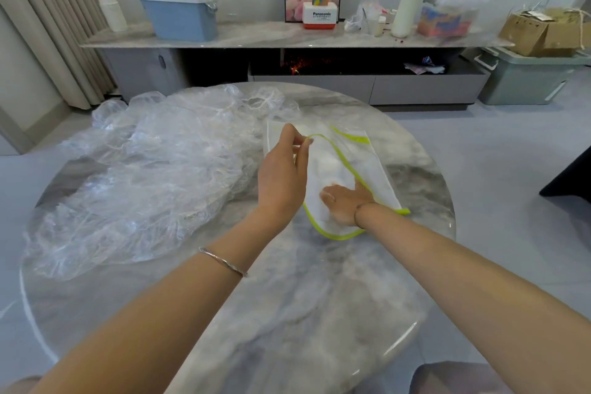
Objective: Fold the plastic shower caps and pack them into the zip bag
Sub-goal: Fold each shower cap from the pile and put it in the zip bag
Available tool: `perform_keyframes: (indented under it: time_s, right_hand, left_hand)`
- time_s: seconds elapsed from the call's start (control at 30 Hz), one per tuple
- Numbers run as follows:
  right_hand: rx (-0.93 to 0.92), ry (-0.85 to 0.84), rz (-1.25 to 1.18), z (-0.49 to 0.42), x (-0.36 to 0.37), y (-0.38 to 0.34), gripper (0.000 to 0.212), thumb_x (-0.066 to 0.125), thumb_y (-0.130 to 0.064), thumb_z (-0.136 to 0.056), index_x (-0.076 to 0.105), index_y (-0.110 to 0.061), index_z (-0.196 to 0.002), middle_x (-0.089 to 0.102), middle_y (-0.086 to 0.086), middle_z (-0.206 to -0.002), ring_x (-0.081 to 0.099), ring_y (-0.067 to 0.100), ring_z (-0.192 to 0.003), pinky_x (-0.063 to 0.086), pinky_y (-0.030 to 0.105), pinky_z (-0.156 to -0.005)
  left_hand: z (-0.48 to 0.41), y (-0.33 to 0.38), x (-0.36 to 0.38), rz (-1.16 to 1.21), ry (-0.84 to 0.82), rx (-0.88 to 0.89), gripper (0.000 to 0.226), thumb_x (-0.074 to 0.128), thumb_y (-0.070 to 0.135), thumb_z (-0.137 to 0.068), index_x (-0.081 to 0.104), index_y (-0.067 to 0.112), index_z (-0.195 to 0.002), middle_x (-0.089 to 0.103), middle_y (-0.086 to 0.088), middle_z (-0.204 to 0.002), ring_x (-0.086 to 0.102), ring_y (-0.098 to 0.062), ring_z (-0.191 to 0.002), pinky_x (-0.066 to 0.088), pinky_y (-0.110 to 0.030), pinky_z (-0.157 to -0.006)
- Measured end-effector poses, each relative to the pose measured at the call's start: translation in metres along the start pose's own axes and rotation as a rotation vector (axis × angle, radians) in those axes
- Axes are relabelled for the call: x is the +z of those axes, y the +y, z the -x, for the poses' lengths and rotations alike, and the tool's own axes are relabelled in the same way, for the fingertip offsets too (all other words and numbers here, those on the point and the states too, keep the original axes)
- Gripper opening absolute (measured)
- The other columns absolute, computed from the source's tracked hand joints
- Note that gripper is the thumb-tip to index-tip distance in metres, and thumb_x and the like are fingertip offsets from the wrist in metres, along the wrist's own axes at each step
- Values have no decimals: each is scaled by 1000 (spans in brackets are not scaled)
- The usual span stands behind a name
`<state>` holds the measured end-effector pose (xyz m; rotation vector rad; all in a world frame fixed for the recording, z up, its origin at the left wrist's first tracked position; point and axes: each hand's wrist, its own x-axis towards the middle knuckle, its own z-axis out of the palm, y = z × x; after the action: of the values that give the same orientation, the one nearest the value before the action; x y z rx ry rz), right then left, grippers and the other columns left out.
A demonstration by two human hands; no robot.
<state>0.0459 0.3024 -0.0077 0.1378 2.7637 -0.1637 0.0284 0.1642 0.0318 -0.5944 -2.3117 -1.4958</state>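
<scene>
A clear zip bag [367, 166] with a lime-green zip edge lies on the round marble table [303, 313], right of centre. My left hand [283, 169] pinches the green rim at the bag's mouth and lifts it. My right hand [342, 201] is pushed inside the bag, its fingers seen through the plastic, next to white folded plastic [329, 166] in the bag. A big loose heap of clear shower caps [150, 176] covers the table's left half.
Beyond the table stands a low marble-topped cabinet [256, 38] carrying a blue bin [180, 14], a white Panasonic box [319, 16], a white roll and a cardboard box [543, 30]. A green storage tub [524, 80] sits on the floor at right.
</scene>
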Motion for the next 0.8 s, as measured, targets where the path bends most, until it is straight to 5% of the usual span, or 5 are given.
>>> perform_keyframes:
  time_s: [0.17, 0.43, 0.53, 0.6, 0.8]
  right_hand:
    - [163, 23, -123, -30, 12, -4, 53, 9, -48, -100, -1, -31, -150, -9, -4, -158, -8, 26, -145, -7, 41, -115]
    - [44, 91, -188, -9, 35, 4, 54, 15, -50, -99, 1, -35, -149, -11, -6, -158, -7, 26, -145, 0, 44, -115]
    - [-65, 39, -153, 17, 43, 9, 54, 18, -44, -101, 1, -28, -150, -6, -1, -159, -2, 23, -146, 4, 40, -117]
    - [-127, -9, -132, 30, 52, 11, 55, 19, -43, -101, 2, -24, -150, -2, 1, -159, 1, 19, -146, 6, 38, -117]
    - [-174, -77, -99, 43, 65, 2, 54, 19, -45, -101, 11, -26, -150, 2, -3, -159, 3, 13, -146, 5, 36, -117]
  left_hand:
    - [-4, -12, 2, 140, 7, -96, 19, 48, 28, -98, 43, 20, -82, 67, 3, -94, 59, -1, -91, 49, -26, -76]
    - [-13, -33, 16, 201, -75, -140, 15, 53, 24, -95, 51, 13, -85, 60, 10, -86, 56, -2, -88, 42, -15, -69]
    - [-10, -53, 13, 15, -235, -124, 12, 54, 29, -95, 59, 18, -94, 60, 12, -97, 54, -9, -102, 36, -16, -73]
    - [-5, -72, 4, -189, -337, -98, 27, 52, 36, -95, 60, 17, -112, 60, 3, -117, 49, -17, -117, 37, -24, -88]
    - [18, -125, -59, -893, -423, -301, 67, 38, 45, -97, 10, 16, -150, 11, -11, -157, 10, -31, -144, 8, -42, -116]
